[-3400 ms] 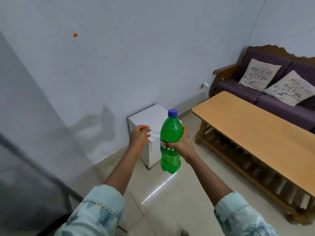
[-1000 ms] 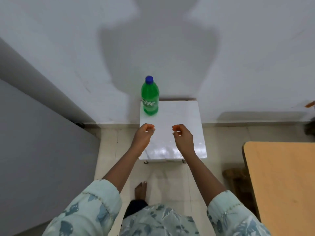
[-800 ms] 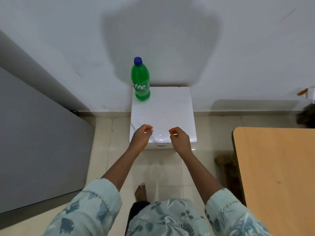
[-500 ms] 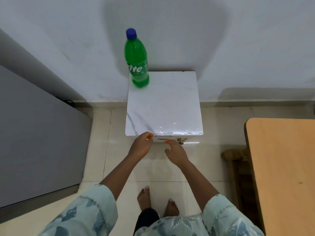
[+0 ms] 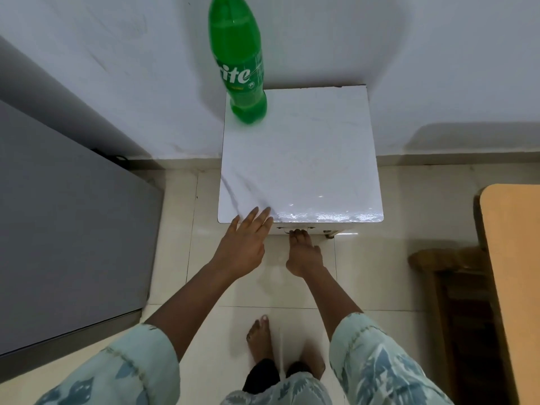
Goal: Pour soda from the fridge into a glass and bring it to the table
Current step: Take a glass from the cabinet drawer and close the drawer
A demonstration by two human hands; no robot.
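Observation:
A green soda bottle point(image 5: 239, 62) stands upright on the back left corner of a small white marble-look cabinet point(image 5: 304, 159) against the wall; its cap is cut off by the top of the frame. My left hand point(image 5: 245, 244) is empty, fingers spread, its tips over the cabinet's front left edge. My right hand point(image 5: 304, 255) reaches below the front edge, its fingers curled on a small metal handle point(image 5: 295, 228) on the cabinet's front. No glass is in view.
The grey fridge side point(image 5: 58, 229) fills the left. A wooden table point(image 5: 514, 273) with a lower shelf stands at the right edge. My bare feet point(image 5: 260, 337) are on the tiled floor just in front of the cabinet.
I set the bottle on the cabinet and let go earlier. Since then I have leaned in closer. My left hand opened at the front edge and my right hand dropped onto the handle.

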